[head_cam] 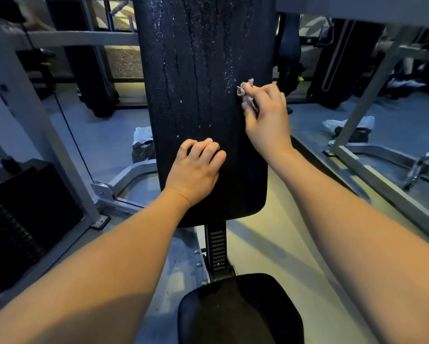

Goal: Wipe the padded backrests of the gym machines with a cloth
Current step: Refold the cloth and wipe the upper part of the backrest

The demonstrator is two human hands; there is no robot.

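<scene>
A person's right hand [265,115] pinches a small, crumpled cloth [245,94] between curled fingers and thumb and holds it against the right edge of a black padded backrest [203,70], about midway up the pad. The left hand [198,167], its fingers curled under and holding nothing visible, rests knuckles-down on the lower middle of the same pad, apparently bracing it. The backrest stands upright in front of the wearer, its textured vinyl beaded with white droplets and marked by long drip streaks, thickest toward the top. The cloth looks light, limp and absorbent, so it is likely to bunch and slip unless kept balled in the fingers as it is now. Spreading it flatter under the palm would probably cover more of the surface. The pad appears firm but yielding and slick where wet, and it should take steady pressure without harm. Below it a ribbed adjustment post [217,249] runs down to the black seat [240,311]. A weight stack [22,219] sits at lower left inside the machine's grey steel frame [84,37].
</scene>
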